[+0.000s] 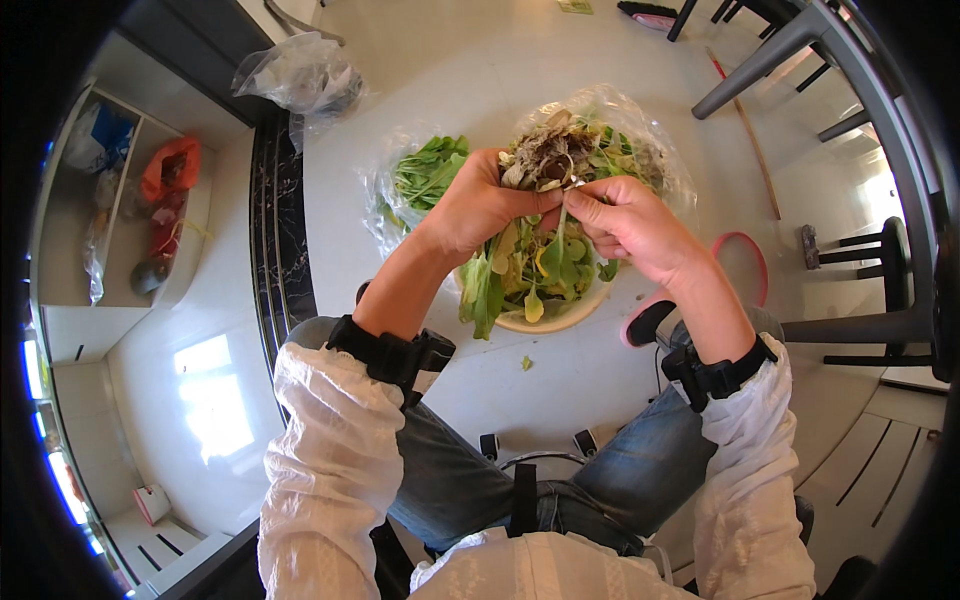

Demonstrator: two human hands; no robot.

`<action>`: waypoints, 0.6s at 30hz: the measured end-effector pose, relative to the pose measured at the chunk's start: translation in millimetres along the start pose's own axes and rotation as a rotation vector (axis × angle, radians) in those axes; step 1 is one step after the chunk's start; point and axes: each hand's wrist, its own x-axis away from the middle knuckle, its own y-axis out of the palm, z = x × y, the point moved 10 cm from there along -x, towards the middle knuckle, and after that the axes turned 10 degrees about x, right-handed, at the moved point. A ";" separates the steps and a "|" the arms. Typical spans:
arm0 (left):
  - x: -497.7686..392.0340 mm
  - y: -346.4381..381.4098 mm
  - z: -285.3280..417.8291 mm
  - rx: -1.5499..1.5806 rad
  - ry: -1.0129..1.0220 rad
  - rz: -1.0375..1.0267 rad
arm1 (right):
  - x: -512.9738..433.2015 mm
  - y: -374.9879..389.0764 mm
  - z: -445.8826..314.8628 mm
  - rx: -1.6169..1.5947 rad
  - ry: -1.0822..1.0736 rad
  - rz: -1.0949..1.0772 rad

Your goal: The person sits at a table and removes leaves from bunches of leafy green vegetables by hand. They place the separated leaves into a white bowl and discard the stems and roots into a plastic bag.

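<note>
My left hand [480,201] grips a bunch of leafy greens, with its soil-brown, withered root end [541,154] above the fingers and green leaves [484,289] hanging below. Thumb and finger of my right hand [619,217] pinch a pale stem close to the left thumb. Beneath both hands stands a round, cream-coloured basin [559,324] with green and yellowing leaves in it. Beyond the hands, a clear plastic bag [679,169] holds more greens and brown matter. Another clear bag [375,199] with green leaves [427,171] lies left of the basin.
A clear plastic bag [304,75] lies by the dark threshold [281,225]. Shelves with an orange bag [171,166] stand at the left. Chair or table legs [757,64], a long stick [754,142] and a pink-edged slipper [646,322] are at the right. A leaf scrap [526,363] lies on the floor.
</note>
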 end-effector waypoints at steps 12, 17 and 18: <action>-2.9 1.0 2.1 0.158 0.014 0.040 | -9.4 -15.5 6.2 -0.151 -0.011 0.045; 2.5 -20.2 -5.0 0.223 -0.034 0.241 | 0.8 -47.4 -13.8 0.151 -0.134 0.333; 3.0 -22.2 -6.0 0.232 -0.044 0.258 | 1.7 -47.4 -17.1 0.205 -0.157 0.341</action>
